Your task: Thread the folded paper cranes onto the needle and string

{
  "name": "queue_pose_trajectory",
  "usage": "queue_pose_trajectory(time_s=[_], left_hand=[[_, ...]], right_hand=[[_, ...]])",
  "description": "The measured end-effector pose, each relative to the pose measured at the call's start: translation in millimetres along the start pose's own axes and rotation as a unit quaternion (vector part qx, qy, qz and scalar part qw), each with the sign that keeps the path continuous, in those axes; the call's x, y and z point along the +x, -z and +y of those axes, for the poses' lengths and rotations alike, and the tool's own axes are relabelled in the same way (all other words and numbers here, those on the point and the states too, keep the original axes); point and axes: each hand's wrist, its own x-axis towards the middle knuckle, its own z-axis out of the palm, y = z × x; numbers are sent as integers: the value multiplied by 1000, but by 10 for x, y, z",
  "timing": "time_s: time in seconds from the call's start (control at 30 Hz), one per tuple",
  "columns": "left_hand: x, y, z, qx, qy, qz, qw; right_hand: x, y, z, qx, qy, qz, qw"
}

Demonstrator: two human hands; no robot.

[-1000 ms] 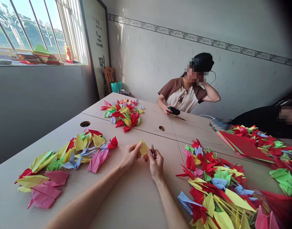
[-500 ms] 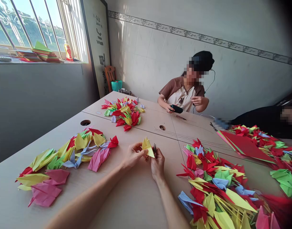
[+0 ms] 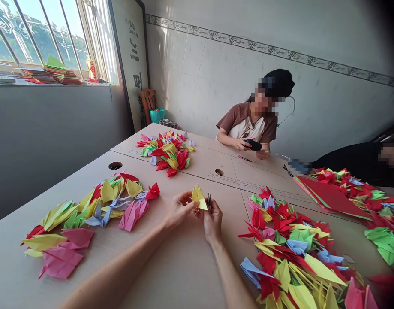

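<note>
My left hand (image 3: 183, 207) is closed on a folded yellow paper crane (image 3: 199, 198), pinching it between thumb and fingers above the middle of the table. Just under the paper hangs a small cluster of reddish-gold beads (image 3: 196, 211), partly hidden by my fingers. My right hand (image 3: 212, 219), close beside the crane, has its fingers wrapped round a small dark metal tool (image 3: 209, 201). Its pointed tip sticks up; whether it is pliers or scissors I cannot tell. A curved strand of coloured paper cranes (image 3: 107, 191) lies to the left of my hands.
A large heap of paper cranes (image 3: 293, 249) covers the near right. Another pile (image 3: 171, 148) lies at the far left. Red paper sheets (image 3: 328, 197) and thin wires (image 3: 264, 189) lie across the table, which has cable holes (image 3: 115, 165). Opposite sits a person (image 3: 248, 122) holding a dark object.
My hands and the yellow crane stay almost still. Across the table, the person has brought both hands together at the dark object and leaned slightly to the right.
</note>
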Motion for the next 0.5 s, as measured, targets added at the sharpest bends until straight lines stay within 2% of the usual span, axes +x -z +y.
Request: queue_pose_trajectory(time_s=[0.23, 0.4, 0.5], left_hand=[[-14, -4, -6, -11, -5, 15, 1000], [-21, -52, -23, -50, -46, 78, 995], [-21, -73, -42, -59, -57, 92, 992]], right_hand=[[-4, -2, -10, 23, -5, -4, 1000], [-6, -15, -25, 33, -14, -5, 999], [-5, -26, -28, 35, -20, -10, 999]])
